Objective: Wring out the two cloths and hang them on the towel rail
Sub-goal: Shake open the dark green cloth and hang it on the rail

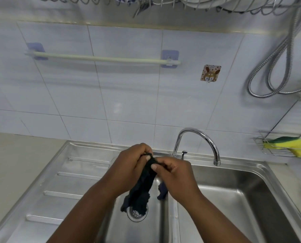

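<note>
Hands meet above the stainless-steel double sink [251,172], near the middle of the scene. The person's left hand [128,165] and right hand [174,174] both close their fingers on the top of a dark, twisted cloth [142,186], thumbs pressed against the fabric where the two hands almost touch. From that grip the dark cloth hangs down as a rope-like bundle, its ragged lower end dangling over the round perforated drain strainer [137,213] in the left basin. A second scrap of dark blue cloth [162,191] shows just below the right hand, by the divider between the basins; whether it is a separate cloth or part of the first one cannot be told. To the left lies the ribbed steel draining board [67,174]. Behind the hands, a curved chrome tap [198,135] arches to the right over the far edge of the sink. On the white tiled wall [128,102] further back, a pale cream towel rail [100,58] on two lilac adhesive mounts runs bare from left to right, well apart from the hands. Right of it sticks a small square hook with a cartoon rabbit [210,73]. At the far right, a yellow and green sponge [286,143] rests in a wire rack [262,149], under a looped metal hose [276,67].
</note>
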